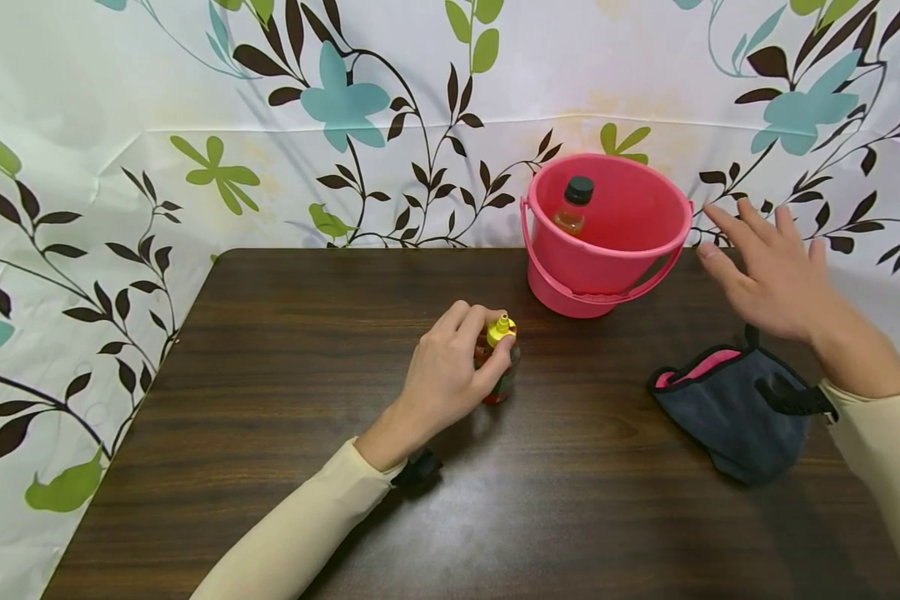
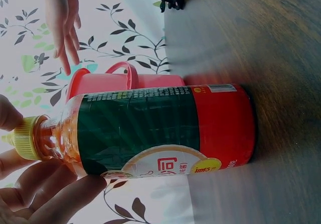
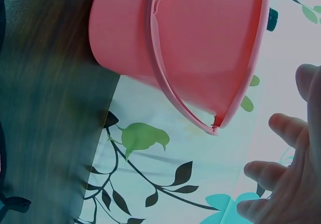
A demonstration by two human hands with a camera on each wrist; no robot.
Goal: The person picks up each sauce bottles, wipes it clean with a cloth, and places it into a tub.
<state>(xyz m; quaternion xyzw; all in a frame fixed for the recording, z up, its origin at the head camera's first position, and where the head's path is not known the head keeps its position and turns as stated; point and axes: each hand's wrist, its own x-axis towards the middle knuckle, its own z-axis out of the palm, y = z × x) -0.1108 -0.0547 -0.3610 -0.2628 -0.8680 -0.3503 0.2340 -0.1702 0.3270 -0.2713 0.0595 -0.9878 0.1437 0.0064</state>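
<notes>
My left hand [image 1: 450,367] pinches a sauce bottle [image 1: 502,331] near its yellow nozzle cap. The bottle stands upright on the table; in the left wrist view the bottle [image 2: 140,126] shows a dark green and red label and orange-red sauce at the neck. To the right of a pink bucket [image 1: 570,271], my right hand [image 1: 780,271] is held in the air with spread fingers and nothing in it. Inside the bucket leans a bottle with a black cap [image 1: 580,190]; its lower part is hidden by the rim.
Below my right forearm lies a dark grey cloth item [image 1: 742,425] with pink lining, perhaps a mitt or pouch. The bucket's handle [image 1: 607,297] hangs down in front. A leaf-patterned sheet [image 1: 270,192] rises behind the dark wooden table [image 1: 307,350].
</notes>
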